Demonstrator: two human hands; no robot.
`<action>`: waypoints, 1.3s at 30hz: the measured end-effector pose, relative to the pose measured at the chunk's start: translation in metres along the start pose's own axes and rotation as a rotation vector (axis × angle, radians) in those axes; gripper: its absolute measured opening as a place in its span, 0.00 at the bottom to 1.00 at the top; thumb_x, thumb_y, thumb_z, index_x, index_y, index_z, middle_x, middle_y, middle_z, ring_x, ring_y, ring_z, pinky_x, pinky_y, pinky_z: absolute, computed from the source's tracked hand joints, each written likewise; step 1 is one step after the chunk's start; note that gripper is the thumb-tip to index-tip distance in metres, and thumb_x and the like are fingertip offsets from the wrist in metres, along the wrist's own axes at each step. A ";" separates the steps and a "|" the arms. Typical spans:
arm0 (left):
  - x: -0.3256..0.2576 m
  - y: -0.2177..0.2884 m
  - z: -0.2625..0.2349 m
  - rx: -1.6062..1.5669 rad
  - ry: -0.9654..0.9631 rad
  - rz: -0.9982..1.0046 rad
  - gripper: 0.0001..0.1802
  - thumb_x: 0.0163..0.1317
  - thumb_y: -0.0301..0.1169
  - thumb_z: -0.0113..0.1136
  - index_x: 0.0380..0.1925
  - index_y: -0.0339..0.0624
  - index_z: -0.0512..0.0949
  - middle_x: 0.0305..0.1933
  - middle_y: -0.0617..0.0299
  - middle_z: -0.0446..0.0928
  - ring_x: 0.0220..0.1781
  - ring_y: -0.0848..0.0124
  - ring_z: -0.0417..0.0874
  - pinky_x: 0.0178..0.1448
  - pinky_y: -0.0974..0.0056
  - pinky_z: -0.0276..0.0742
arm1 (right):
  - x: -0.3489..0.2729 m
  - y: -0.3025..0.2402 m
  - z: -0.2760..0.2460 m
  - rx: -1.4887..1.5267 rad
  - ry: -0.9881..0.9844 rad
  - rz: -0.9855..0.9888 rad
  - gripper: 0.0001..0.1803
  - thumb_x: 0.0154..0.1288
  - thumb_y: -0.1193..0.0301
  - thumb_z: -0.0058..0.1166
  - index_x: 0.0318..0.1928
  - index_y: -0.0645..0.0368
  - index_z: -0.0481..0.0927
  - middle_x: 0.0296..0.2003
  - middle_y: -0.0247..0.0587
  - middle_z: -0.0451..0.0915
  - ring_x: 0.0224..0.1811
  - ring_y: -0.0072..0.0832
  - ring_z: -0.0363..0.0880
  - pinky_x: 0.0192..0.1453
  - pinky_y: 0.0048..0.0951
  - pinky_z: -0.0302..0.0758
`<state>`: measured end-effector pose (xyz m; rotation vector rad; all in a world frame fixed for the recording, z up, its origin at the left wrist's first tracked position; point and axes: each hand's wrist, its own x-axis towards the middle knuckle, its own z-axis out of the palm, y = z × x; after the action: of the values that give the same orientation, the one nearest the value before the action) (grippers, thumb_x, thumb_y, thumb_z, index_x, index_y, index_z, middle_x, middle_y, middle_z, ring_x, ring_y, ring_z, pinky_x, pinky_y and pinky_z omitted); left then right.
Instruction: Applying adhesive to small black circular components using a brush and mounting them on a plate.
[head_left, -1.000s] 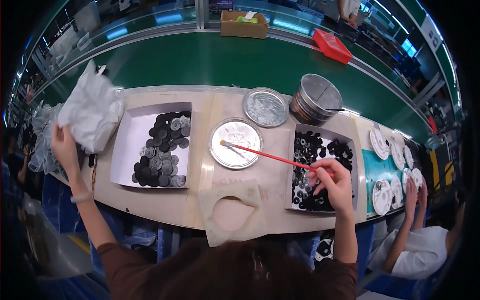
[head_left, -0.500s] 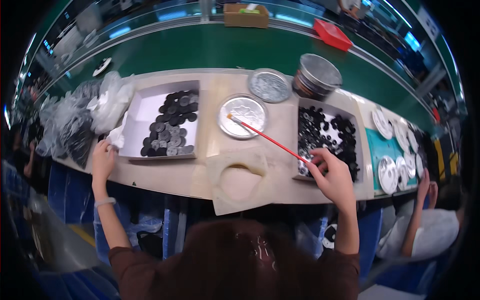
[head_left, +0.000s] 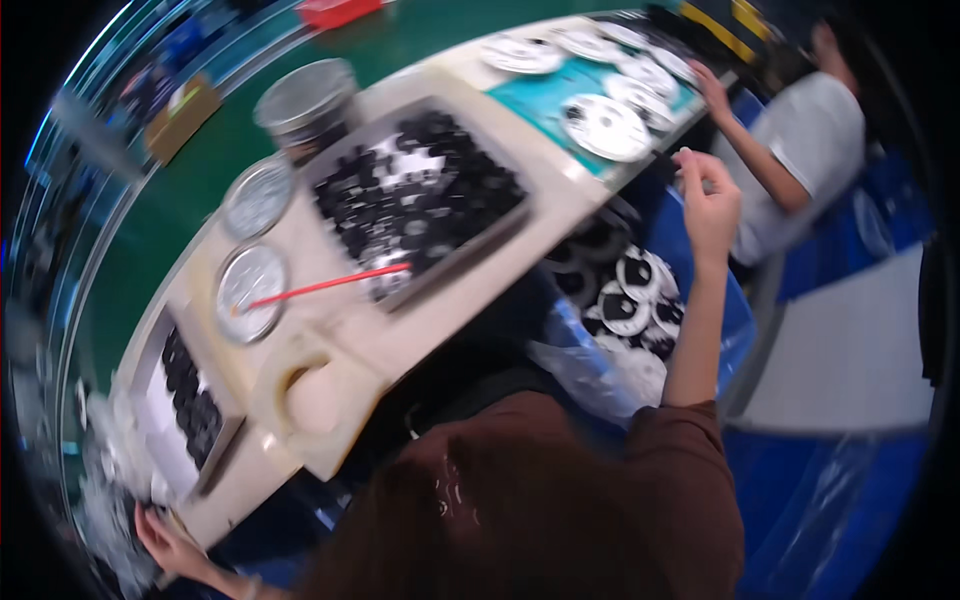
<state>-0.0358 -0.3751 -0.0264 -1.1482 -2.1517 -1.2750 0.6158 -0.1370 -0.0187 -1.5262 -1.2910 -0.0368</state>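
My right hand [head_left: 712, 205] is raised beyond the table's front edge, above a blue bin [head_left: 735, 310] holding several white-and-black discs [head_left: 627, 305]. Its fingers are loosely bent, and nothing shows in them. A brush with a red handle [head_left: 335, 284] lies across the table, bristles on a round silvery lid [head_left: 252, 293], handle end on the tray of small black parts [head_left: 500, 215]. At the lower left, my left hand [head_left: 165, 540] is beside the tray of black discs [head_left: 165, 440] and clear plastic bags [head_left: 105, 455]. Its fingers are apart, somewhat blurred, with no object seen in them.
Behind the trays stand a metal can [head_left: 310, 105] and another round lid [head_left: 258, 200]. A pale block with a round hole [head_left: 270, 410] sits at the front edge. White discs [head_left: 605, 128] rest on a teal mat [head_left: 535, 100]. A co-worker's arm [head_left: 765, 165] is close on the right.
My view has swung to the right. My right hand has let go of the brush and moved right, over the bin. The brush now lies across the lid and tray.
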 end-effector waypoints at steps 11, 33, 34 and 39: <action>-0.021 0.048 0.098 -0.256 -0.377 0.224 0.11 0.56 0.26 0.51 0.36 0.29 0.66 0.34 0.51 0.68 0.37 0.63 0.68 0.42 0.63 0.63 | -0.233 0.327 -0.023 -0.459 -0.194 0.887 0.19 0.50 0.68 0.56 0.43 0.64 0.73 0.33 0.45 0.78 0.34 0.33 0.77 0.40 0.32 0.73; -0.109 0.184 0.090 -0.012 -0.720 0.254 0.48 0.29 0.43 0.72 0.53 0.38 0.62 0.61 0.47 0.55 0.61 0.50 0.59 0.61 0.55 0.57 | -0.174 0.403 0.022 0.499 -0.014 1.297 0.12 0.50 0.62 0.57 0.25 0.58 0.75 0.17 0.31 0.71 0.17 0.26 0.71 0.15 0.22 0.63; -0.106 0.182 0.091 -0.019 -0.724 0.275 0.48 0.28 0.42 0.72 0.53 0.38 0.62 0.61 0.47 0.56 0.60 0.50 0.59 0.60 0.55 0.57 | -0.169 0.416 0.012 0.172 -0.049 0.961 0.13 0.50 0.63 0.57 0.29 0.62 0.76 0.18 0.33 0.74 0.19 0.29 0.72 0.19 0.24 0.64; -0.102 0.172 0.089 -0.060 -0.719 0.285 0.46 0.31 0.44 0.71 0.53 0.39 0.63 0.60 0.47 0.56 0.60 0.49 0.58 0.61 0.52 0.57 | -0.087 0.281 -0.023 -0.588 -0.281 0.520 0.16 0.54 0.64 0.53 0.36 0.66 0.76 0.26 0.41 0.78 0.26 0.29 0.72 0.31 0.33 0.67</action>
<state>0.1697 -0.3018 -0.0477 -2.0946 -2.2805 -0.8785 0.7947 -0.1635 -0.2522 -2.4098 -1.1050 0.1494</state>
